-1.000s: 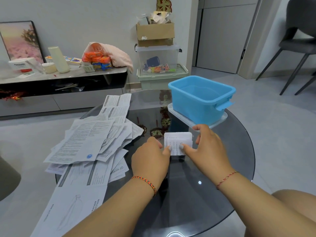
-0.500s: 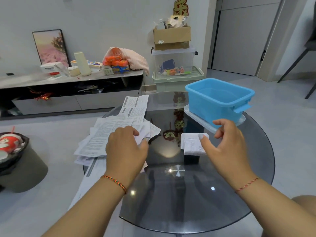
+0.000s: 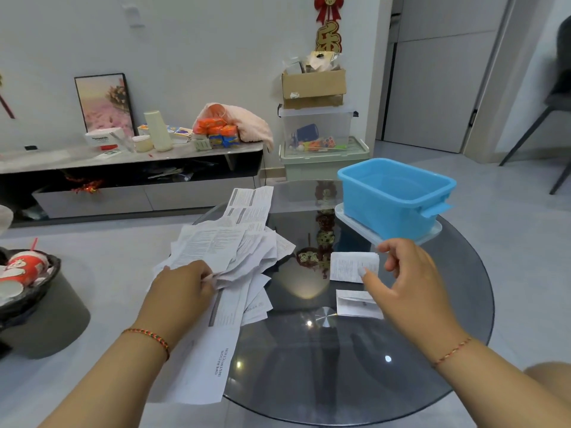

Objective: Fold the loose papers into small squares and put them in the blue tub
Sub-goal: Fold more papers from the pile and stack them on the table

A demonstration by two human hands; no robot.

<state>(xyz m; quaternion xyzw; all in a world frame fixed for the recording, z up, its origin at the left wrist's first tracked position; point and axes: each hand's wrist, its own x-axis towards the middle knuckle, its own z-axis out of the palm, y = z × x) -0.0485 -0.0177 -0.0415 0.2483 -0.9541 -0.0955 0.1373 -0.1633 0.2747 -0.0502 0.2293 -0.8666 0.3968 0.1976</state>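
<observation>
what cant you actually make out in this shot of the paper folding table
- Head view: the floor of the blue tub is partly hidden by its near wall, so papers inside cannot be ruled out.
- The left hand covers its own fingertips, so its grip on the paper pile is unclear.
- Print on the folded paper held by the right hand is too small to read.

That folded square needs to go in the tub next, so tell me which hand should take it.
Right. The right hand already pinches the folded square just in front of the blue tub. The left hand is across the table on the loose papers.
</observation>
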